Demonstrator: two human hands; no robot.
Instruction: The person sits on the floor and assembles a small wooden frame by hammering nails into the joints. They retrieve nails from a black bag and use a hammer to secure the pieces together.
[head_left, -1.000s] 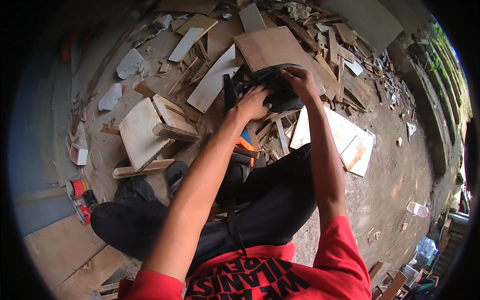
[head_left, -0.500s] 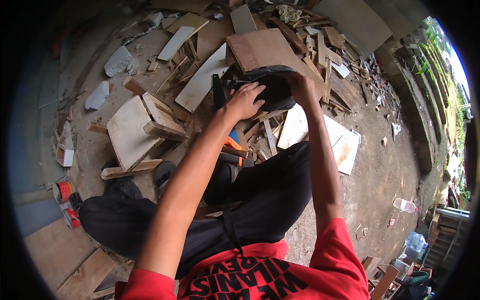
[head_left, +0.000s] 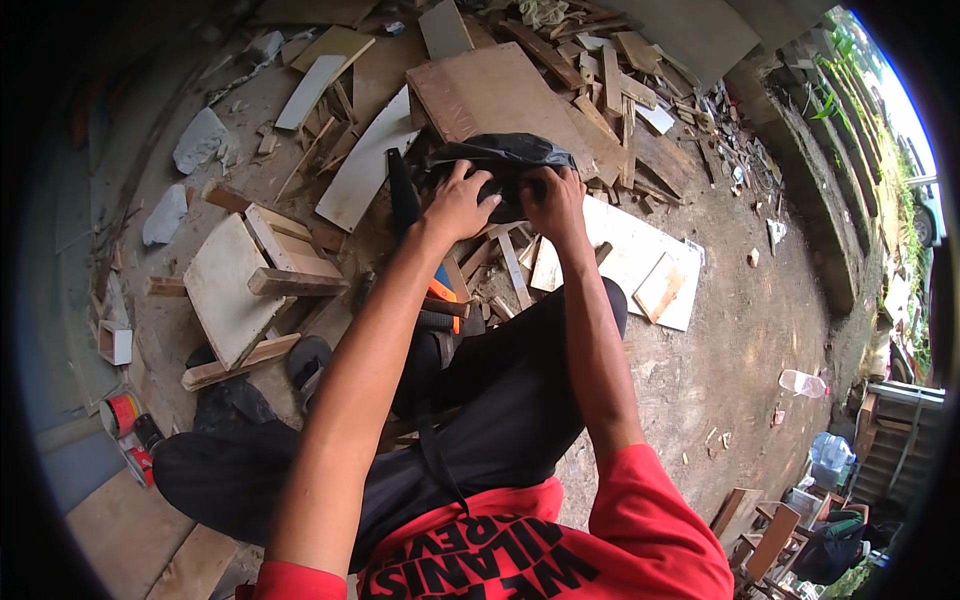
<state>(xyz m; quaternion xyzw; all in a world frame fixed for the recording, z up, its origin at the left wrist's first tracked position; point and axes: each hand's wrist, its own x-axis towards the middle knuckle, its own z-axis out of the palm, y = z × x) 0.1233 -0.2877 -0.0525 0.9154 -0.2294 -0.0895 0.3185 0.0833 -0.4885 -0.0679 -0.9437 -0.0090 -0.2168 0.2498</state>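
A crumpled black plastic bag [head_left: 515, 150] is between my two hands, in front of a brown wooden board. My left hand [head_left: 458, 208] is at the bag's left side, its bent fingers hooked on the plastic and its thumb pointing right. At the right side of the bag, my right hand [head_left: 556, 203] has its fingers curled round the rim. The bag's inside is dark, and whatever it contains cannot be made out. Just left of my left hand stands a dark saw blade [head_left: 402, 190]. An orange and black handle [head_left: 440, 290] shows beyond my left forearm.
A wooden frame with a pale panel [head_left: 228, 290] stands at the left. White boards [head_left: 625, 265] lie right of my knee, and scrap wood [head_left: 610, 90] is heaped at the far side. Concrete lumps [head_left: 200, 140] lie far left. A clear bottle [head_left: 803, 383] rests on the right-hand floor.
My right hand has come left and a little down with the bag's rim, narrowing its opening. The fingers of my left hand have bent more. The whole view has shifted slightly.
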